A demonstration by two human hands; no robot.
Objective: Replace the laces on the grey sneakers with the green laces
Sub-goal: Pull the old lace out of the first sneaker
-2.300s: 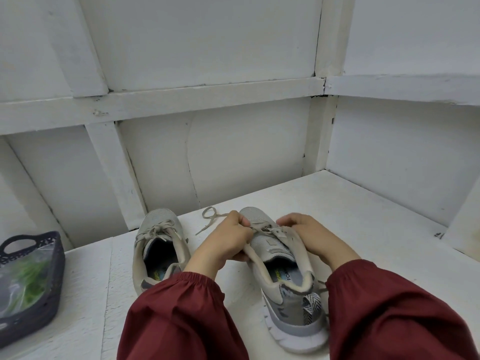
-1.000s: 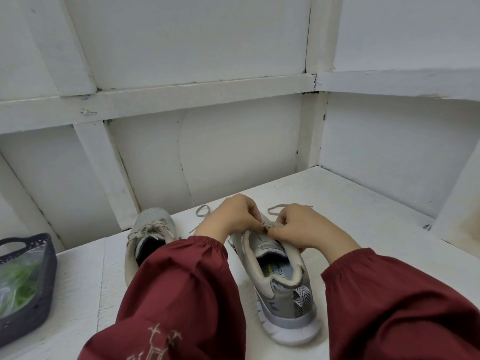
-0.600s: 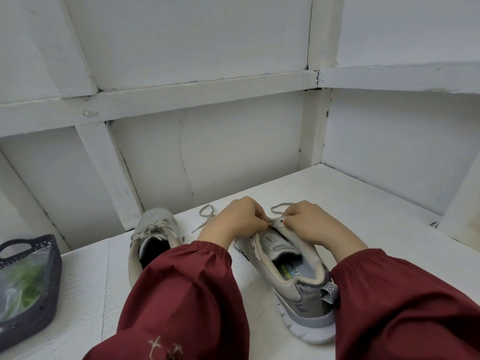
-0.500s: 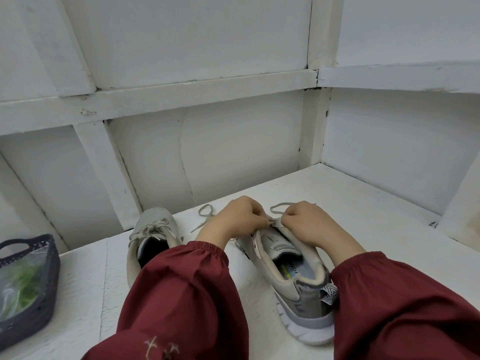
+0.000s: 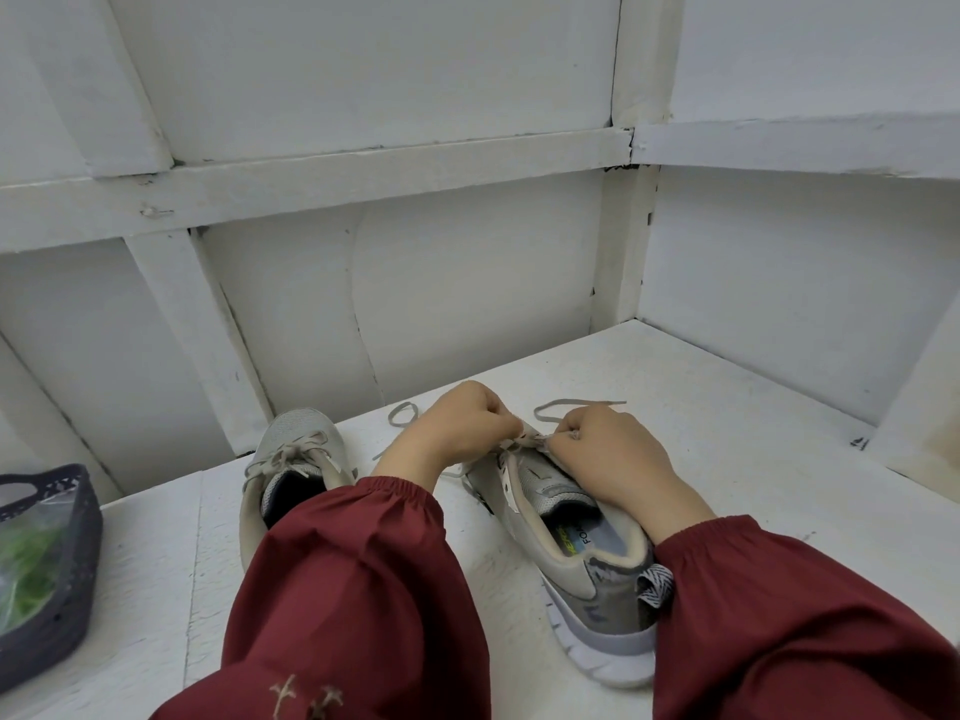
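Presently, taking twelve o'clock as the back wall seen from where the person sits:

1. Worked sneaker [image 5: 566,532]: grey, standing on its sole on the white shelf [image 5: 753,459]. Its long axis runs from the heel at five o'clock to the toe at eleven o'clock. The toe end is hidden under the hands and the opening faces up.

2. Grey lace [image 5: 571,403]: threaded in the worked sneaker. Its loose ends trail on the shelf past the toe, one toward eleven o'clock and one toward one o'clock.

3. Left hand [image 5: 457,428] and right hand [image 5: 608,454]: close together over the tongue, fingers curled. Each pinches the grey lace at the top crossing, and the knuckles almost meet.

4. Second sneaker [image 5: 291,454]: at nine o'clock of the worked one, just beside it, with its toe toward the wall. Its bow is tied and it is partly under the left sleeve [image 5: 353,574].

5. Green laces [image 5: 26,563]: in a clear bag inside a dark basket [image 5: 85,553] at nine o'clock, well apart from both hands. The left hand is the nearer.

Assessment: early in the task, at the unlacing stage. The lace should come out row by row along the shoe's axis, working toward the toe. Fetching the green laces would fall to the left hand, reaching across the second sneaker.
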